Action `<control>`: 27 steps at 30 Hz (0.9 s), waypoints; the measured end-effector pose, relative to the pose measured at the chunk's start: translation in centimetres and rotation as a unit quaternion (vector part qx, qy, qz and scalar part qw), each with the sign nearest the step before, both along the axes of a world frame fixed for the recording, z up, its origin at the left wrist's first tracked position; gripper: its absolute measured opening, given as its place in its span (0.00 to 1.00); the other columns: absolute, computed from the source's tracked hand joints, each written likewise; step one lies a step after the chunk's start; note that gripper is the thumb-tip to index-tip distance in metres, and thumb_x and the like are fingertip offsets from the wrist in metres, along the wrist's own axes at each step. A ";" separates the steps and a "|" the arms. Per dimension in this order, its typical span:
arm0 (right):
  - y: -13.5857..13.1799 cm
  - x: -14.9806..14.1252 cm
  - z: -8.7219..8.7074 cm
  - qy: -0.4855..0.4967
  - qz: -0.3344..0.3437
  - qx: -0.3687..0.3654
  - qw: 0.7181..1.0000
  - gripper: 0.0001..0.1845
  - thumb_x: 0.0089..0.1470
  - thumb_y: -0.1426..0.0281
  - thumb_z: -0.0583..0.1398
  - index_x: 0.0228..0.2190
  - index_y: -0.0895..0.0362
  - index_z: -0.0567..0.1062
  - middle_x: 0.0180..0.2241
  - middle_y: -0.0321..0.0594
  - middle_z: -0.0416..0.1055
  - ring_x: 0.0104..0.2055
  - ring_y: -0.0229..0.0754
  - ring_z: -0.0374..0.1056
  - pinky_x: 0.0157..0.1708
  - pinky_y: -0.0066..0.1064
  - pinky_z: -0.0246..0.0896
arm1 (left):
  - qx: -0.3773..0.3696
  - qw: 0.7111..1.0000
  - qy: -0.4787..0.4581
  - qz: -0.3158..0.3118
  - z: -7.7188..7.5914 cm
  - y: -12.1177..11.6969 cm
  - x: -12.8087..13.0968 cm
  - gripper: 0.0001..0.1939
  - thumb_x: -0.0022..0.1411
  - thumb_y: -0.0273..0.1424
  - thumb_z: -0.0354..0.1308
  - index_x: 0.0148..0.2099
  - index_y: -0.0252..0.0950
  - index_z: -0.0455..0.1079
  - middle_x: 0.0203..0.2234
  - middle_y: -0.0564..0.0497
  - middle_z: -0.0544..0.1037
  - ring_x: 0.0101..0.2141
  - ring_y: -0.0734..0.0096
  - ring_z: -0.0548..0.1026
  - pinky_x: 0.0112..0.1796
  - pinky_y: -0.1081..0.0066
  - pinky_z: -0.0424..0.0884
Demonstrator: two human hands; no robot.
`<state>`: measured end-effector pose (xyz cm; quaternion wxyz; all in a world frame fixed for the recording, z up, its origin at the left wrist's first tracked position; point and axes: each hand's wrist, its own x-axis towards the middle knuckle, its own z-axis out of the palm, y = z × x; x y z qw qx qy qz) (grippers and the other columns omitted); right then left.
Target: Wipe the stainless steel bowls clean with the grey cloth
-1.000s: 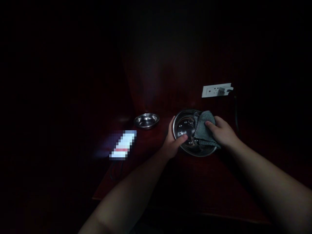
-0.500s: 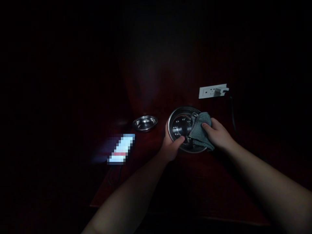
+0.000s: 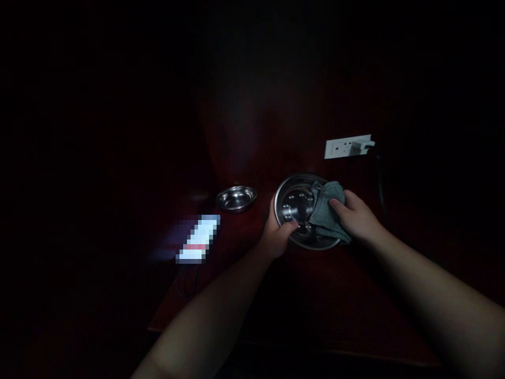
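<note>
A shiny steel pot (image 3: 299,210), round and deep, is tilted so that its inside faces me. My left hand (image 3: 277,231) grips its left side, the thumb over the rim and the fingers hidden behind the wall. A grey-green cloth (image 3: 329,209) hangs folded over the right side of the rim, partly inside the pot. My right hand (image 3: 357,216) is closed on this cloth at the rim, with its thumb on top and the other fingers mostly out of sight.
On the dark red table (image 3: 236,247), a shallow steel bowl (image 3: 236,199) stands left of the pot. A lit, blurred phone-like screen (image 3: 199,239) lies nearer, with a cable (image 3: 188,281) below it. Behind, a white wall socket (image 3: 347,147) holds a plug with a hanging cord (image 3: 381,184).
The whole view has shifted slightly. The pot, the cloth and both hands appear a little further right; both grips stay the same.
</note>
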<state>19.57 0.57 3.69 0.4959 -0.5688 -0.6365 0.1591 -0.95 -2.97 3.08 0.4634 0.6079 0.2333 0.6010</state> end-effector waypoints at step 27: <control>-0.1 0.1 0.3 -0.003 0.005 -0.002 1.000 0.09 0.50 0.61 0.54 0.30 0.53 0.66 0.27 0.38 0.69 0.31 0.45 0.66 0.29 0.36 0.62 | 0.018 1.000 0.017 -0.001 0.2 -0.3 0.0 0.38 0.50 0.25 0.56 0.62 0.41 0.47 0.57 0.47 0.62 0.55 0.55 0.62 0.55 0.56 0.56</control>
